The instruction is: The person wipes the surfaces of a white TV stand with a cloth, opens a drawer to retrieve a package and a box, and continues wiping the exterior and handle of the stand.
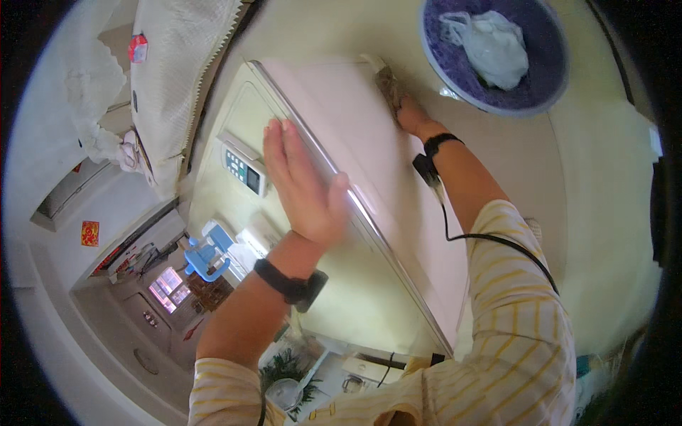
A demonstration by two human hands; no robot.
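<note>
My left hand (pixel 302 181) rests flat, fingers stretched out, on the pale cream top of a cabinet (pixel 348 298), close to its metal-trimmed edge. A white remote control (pixel 241 167) with a small screen lies just left of those fingers. Farther off, my right hand (pixel 412 117) is closed around a brownish cloth (pixel 387 84), low along the pale pink side (pixel 412 220) of the cabinet. The cloth appears to touch that side or the floor by it; I cannot tell which. Dark bands with small devices sit on both wrists.
A purple-blue bucket (pixel 483 110) holding a white plastic bag (pixel 494 50) stands beyond my right hand. To the far left is a cream quilted cover (pixel 167 85). A black cable (pixel 497 238) runs along my right arm. A blue-and-white object (pixel 209 252) stands past the cabinet's left edge.
</note>
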